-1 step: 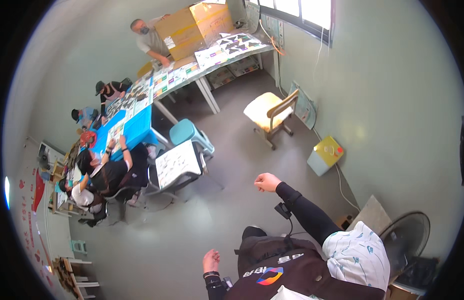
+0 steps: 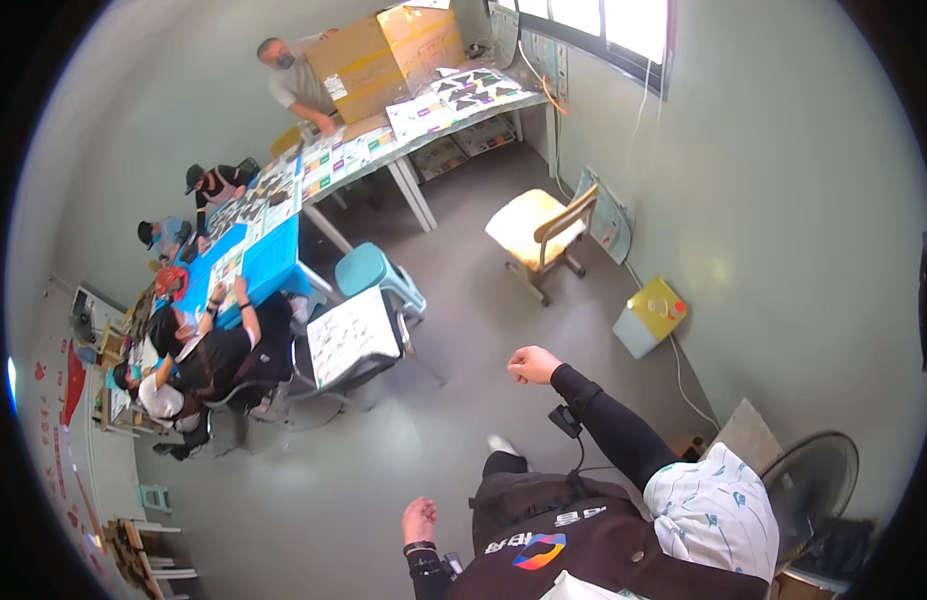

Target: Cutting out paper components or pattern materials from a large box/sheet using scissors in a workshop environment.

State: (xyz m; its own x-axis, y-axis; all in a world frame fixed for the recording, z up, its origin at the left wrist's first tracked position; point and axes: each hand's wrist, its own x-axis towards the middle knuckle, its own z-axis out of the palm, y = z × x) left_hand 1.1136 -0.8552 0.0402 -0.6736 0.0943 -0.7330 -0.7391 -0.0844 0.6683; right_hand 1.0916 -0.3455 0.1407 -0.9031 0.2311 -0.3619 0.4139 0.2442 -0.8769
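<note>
My right hand (image 2: 532, 365) is held out over the grey floor with its fingers curled in, and nothing shows in it. Lower down, my left hand (image 2: 419, 520) hangs at my side, its fingers also bent inward around no visible object. Dark bands circle both wrists, and a small black device (image 2: 563, 420) on a cable sits by my right forearm. Neither hand touches any furniture. A yellow-topped square can (image 2: 651, 318) stands by the wall, beyond and to the right of my right hand. A dark apron (image 2: 583, 530) covers my front.
A chair with a fluffy seat (image 2: 528, 228), a blue stool (image 2: 373, 270) and a paper-covered chair (image 2: 351, 335) stand ahead. Several people sit along the long worktable (image 2: 408, 150); another person (image 2: 301, 85) stands beside cardboard boxes (image 2: 368, 75). A fan (image 2: 808, 480) stands at right.
One of my feet has come into view below my right hand. The room has shifted very slightly in the picture. Both hands keep nearly the same pose.
</note>
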